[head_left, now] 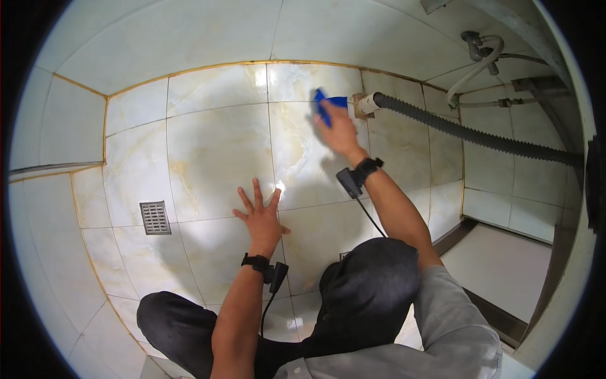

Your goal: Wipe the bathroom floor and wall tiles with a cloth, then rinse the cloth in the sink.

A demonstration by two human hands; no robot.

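My right hand (340, 129) grips a blue cloth (323, 112), which shows past my fingers and is a little blurred. It is over the floor tiles near the far wall, just left of a white drain pipe stub (365, 104). A grey corrugated drain hose (473, 130) runs from that stub towards the right. My left hand (262, 222) has its fingers spread over the marbled tile floor (218, 151); whether the palm bears on it I cannot tell. Nothing is in that hand. Both wrists wear black straps with small cabled devices.
A square metal floor drain (155, 218) lies to the left. Water valves with a white hose (478, 66) are on the wall at upper right. A white panel edge (563, 293) borders the right side. Below are my bent knees (374, 279); the right one partly covers another small grate (344, 256).
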